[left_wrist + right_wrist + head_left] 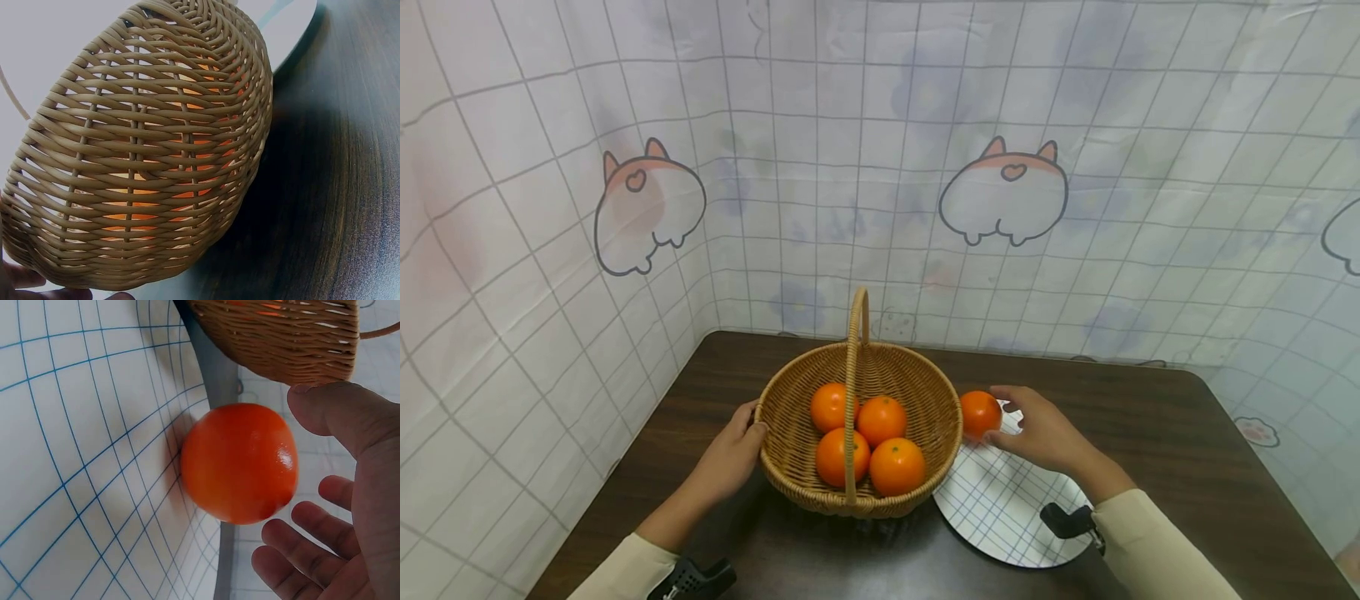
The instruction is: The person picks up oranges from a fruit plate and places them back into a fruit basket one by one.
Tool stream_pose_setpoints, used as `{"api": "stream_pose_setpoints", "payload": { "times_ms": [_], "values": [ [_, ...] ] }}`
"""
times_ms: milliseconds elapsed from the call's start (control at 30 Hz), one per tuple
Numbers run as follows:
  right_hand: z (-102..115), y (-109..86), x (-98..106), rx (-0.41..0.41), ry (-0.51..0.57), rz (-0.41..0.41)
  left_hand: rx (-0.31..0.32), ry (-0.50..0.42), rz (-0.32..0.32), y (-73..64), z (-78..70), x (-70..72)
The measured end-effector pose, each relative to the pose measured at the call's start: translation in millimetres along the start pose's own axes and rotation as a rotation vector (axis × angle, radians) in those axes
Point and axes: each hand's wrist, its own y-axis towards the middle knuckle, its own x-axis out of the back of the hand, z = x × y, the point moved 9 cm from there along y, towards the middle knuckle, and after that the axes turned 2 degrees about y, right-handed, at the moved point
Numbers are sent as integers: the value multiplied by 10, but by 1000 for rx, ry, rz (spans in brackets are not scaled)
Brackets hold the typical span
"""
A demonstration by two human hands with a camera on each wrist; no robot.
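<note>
A wicker basket [936, 417] with a tall arched handle [852, 392] stands left of a round white plate [1022, 517] with blue grid lines. Several oranges [898, 467] lie inside the basket. My left hand [733, 446] grips the basket's left rim, thumb on top; in the left wrist view some fingertips [69, 294] show below the weave. A single orange [240, 464] rests on the far left part of the plate. Beside it is my right hand [1041, 429], thumb and fingers spread, with a gap to the fruit in the right wrist view.
Everything stands on a dark wood-grain table [1165, 442]. A grid-patterned cloth [820, 167] with cartoon animals hangs behind the table and along its left side. Both wrists carry a black camera mount [1067, 521].
</note>
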Motion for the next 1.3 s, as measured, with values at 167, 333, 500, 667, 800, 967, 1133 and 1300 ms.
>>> {"api": "stream_pose_setpoints", "payload": {
  "times_ms": [167, 333, 500, 667, 800, 967, 1133, 1300],
  "values": [
    [-65, 33, -43, -25, -5, 10, 2, 1, -1, -4, 5, 0],
    [-58, 70, -53, -27, 3, 13, 1, -6, -1, -8, -1, -1],
    [-75, 114, -77, -43, 11, 23, -2, -11, -1, -13, -8, 1],
    [-98, 142, -104, -57, 14, 28, -1, -13, 0, -13, -10, 1],
    [-110, 164, -125, -59, 3, 29, 0, -8, -3, -15, -11, 3],
    [-113, 179, -154, -68, -8, 36, -4, 0, -6, -17, -14, 6],
    [-112, 195, -178, -69, -27, 37, -3, 4, -5, -17, -13, 6],
    [-118, 209, -188, -71, -29, 32, 1, -12, 8, -16, -6, -7]
  ]
}}
